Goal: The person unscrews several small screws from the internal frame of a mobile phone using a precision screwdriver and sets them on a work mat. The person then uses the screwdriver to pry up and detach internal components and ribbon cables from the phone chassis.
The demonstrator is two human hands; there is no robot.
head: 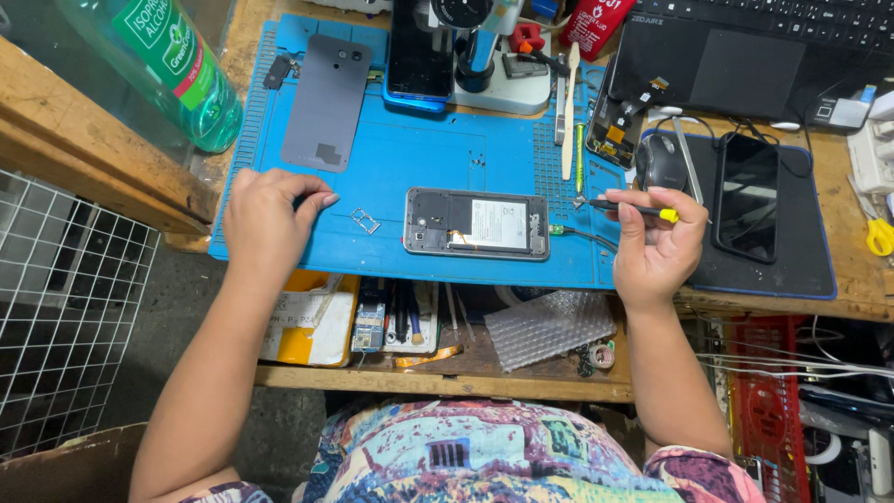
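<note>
Patterned cloth (466,456) across my lap sits closest, and from there both my forearms reach up to the blue work mat (419,149) on the wooden worktop (857,279). Between my hands lies the opened phone (477,224), flat on the mat's front part, back cover off and its white-labelled battery showing. My right hand (656,242) rests at the mat's right edge, its fingers pinched around a slim black screwdriver (633,210) with a yellow band, the tip pointing left toward the phone's right end but apart from it. My left hand (265,219) lies on the mat's left part with the fingers curled loosely down, holding nothing I can see. A small metal card tray (364,221) sits just beside its fingertips, between that hand and the phone. Farther up the mat lies the grey back cover (326,102).
</note>
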